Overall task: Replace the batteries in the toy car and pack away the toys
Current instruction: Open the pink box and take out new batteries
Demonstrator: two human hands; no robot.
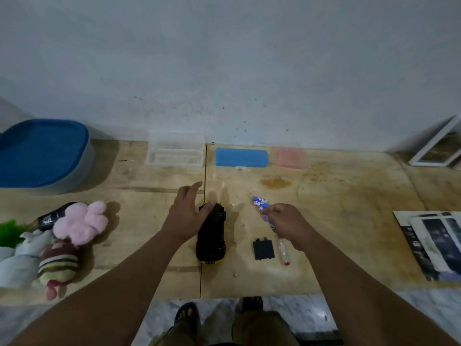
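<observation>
Nearest you, between your forearms, the black battery cover (pixel 263 249) lies loose on the plywood tabletop (pixel 349 196), just inboard of your right wrist, with a clear-handled screwdriver (pixel 284 250) beside it. So the compartment looks already opened; the swap itself seems to be in hand.

Your left hand (pixel 185 216) rests on the toy car (pixel 211 233), thumb hooked over its far end, fingers fairly straight and spread. The car lies belly-up right beside that hand, black underside showing, yellow at both ends.

Your right hand (pixel 284 221) pinches a blue battery (pixel 269 219) between curled fingers. Just beyond those fingertips sit more blue batteries (pixel 260 201); whether they are old or new cannot be told.

Left of your left arm, the plush toys (pixel 62 243) are heaped unpacked, so packing is all still ahead, as are closing and screwing the cover.

Farther off, beyond both hands, stand a clear plastic box (pixel 174 156), a blue case (pixel 241 157) and a pink case (pixel 291 158) against the pale wall. A blue-lidded tub (pixel 42 153) sits far left, papers (pixel 434 240) far right.
</observation>
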